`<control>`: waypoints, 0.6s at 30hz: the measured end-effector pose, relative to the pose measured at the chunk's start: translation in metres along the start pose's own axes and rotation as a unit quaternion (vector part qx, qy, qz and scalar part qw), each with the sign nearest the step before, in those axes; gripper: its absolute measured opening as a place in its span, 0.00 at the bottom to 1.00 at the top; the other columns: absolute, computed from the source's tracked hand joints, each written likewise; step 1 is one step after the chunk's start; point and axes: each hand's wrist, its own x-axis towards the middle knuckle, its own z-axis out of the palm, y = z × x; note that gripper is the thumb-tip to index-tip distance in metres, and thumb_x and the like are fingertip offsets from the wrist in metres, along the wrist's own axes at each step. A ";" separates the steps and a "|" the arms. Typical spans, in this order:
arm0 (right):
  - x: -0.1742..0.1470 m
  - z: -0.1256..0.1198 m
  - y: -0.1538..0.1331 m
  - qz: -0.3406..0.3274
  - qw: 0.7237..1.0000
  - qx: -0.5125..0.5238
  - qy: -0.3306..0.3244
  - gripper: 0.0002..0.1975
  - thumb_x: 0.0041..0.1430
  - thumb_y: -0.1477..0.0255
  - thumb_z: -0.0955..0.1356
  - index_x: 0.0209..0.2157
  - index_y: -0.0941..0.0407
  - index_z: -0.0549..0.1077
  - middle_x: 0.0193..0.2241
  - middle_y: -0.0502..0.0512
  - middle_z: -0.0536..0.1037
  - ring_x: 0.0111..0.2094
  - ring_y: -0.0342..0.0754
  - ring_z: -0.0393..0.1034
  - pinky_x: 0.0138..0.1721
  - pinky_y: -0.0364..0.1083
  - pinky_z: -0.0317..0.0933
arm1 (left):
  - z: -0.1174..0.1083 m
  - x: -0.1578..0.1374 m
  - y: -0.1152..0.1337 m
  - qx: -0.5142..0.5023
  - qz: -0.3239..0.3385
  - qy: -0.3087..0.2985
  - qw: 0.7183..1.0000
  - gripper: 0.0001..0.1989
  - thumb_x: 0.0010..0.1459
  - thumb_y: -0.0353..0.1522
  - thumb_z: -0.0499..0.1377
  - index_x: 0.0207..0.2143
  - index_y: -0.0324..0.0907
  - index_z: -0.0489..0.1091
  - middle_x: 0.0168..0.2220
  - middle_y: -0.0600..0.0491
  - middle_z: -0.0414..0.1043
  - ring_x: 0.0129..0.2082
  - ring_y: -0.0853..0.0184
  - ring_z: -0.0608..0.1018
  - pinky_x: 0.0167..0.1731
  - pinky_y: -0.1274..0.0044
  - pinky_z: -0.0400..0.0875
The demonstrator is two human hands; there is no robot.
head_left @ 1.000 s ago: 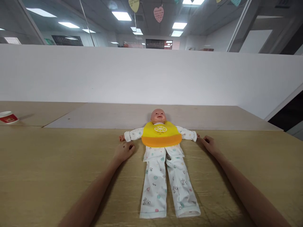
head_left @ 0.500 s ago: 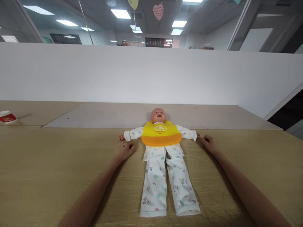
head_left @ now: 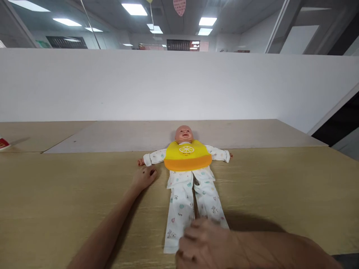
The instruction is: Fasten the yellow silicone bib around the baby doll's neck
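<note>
A baby doll [head_left: 184, 133] lies on its back with both arms spread, its head farthest from me. It wears a yellow and orange bib [head_left: 187, 156] with a lemon-slice print, over a white patterned top and white patterned trousers [head_left: 179, 211]. My left hand [head_left: 144, 177] rests on the table just below the doll's sleeve on the left, fingers curled in and nothing seen in them. Over the lower trouser legs is my right hand [head_left: 206, 244], smeared by motion, its fingers bent. Whether it touches the cloth I cannot tell. It hides the end of one trouser leg.
The wooden table [head_left: 70, 194] stretches to both sides, with a paler board [head_left: 117, 136] along its back. Behind stands a white partition wall [head_left: 157, 86] with glass above. A red and white cup [head_left: 3, 144] is cut off at the left edge.
My right hand has moved from beside the doll's hand on the right, inward and toward me, over the trouser legs. My left hand stays put. The view has shifted slightly.
</note>
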 end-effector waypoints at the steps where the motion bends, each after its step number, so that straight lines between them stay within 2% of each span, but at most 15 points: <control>1: 0.003 0.014 -0.012 -0.039 0.998 -0.055 0.004 0.09 0.45 0.73 0.71 0.19 0.53 0.66 0.19 0.43 0.69 0.19 0.39 0.54 0.17 0.42 0.46 | 0.000 0.000 0.000 0.001 -0.002 0.001 1.000 0.15 0.58 0.38 0.48 0.28 0.43 0.71 0.31 0.49 0.77 0.34 0.61 0.76 0.31 0.75 0.61; 4: 0.006 0.035 -0.027 -0.021 0.989 -0.146 0.007 0.02 0.45 0.72 0.69 0.22 0.50 0.72 0.17 0.45 0.67 0.18 0.41 0.54 0.17 0.43 0.45 | 0.000 -0.001 0.001 0.012 -0.009 -0.002 1.000 0.16 0.58 0.39 0.47 0.28 0.43 0.71 0.31 0.48 0.77 0.33 0.61 0.76 0.29 0.75 0.60; 6: 0.005 0.035 -0.026 -0.001 0.984 -0.177 -0.011 0.04 0.46 0.71 0.67 0.25 0.52 0.75 0.16 0.48 0.66 0.19 0.43 0.56 0.19 0.45 0.48 | 0.001 -0.001 0.001 0.016 -0.008 -0.004 1.000 0.16 0.59 0.39 0.47 0.29 0.43 0.71 0.31 0.48 0.77 0.33 0.61 0.76 0.29 0.76 0.60; 9: 0.005 0.029 -0.022 0.013 0.981 -0.194 -0.023 0.05 0.46 0.72 0.66 0.23 0.54 0.75 0.16 0.50 0.66 0.19 0.45 0.57 0.20 0.46 0.50 | 0.001 -0.001 0.000 0.010 -0.005 -0.003 1.000 0.16 0.59 0.39 0.47 0.29 0.42 0.71 0.31 0.48 0.77 0.34 0.60 0.77 0.29 0.76 0.60; 14: 0.000 0.028 -0.022 -0.040 0.988 -0.146 -0.003 0.08 0.51 0.73 0.67 0.22 0.49 0.74 0.16 0.46 0.66 0.19 0.42 0.54 0.19 0.44 0.46 | -0.002 -0.002 0.002 0.010 -0.008 -0.004 1.000 0.16 0.58 0.38 0.47 0.30 0.42 0.72 0.33 0.47 0.77 0.34 0.60 0.77 0.29 0.75 0.60; 18: -0.002 0.024 -0.023 -0.082 0.982 -0.159 -0.063 0.10 0.55 0.72 0.67 0.24 0.46 0.77 0.21 0.42 0.72 0.22 0.40 0.58 0.19 0.42 0.47 | -0.002 -0.002 0.002 0.014 -0.010 -0.010 1.000 0.16 0.59 0.38 0.47 0.30 0.43 0.72 0.31 0.48 0.77 0.33 0.61 0.76 0.29 0.76 0.59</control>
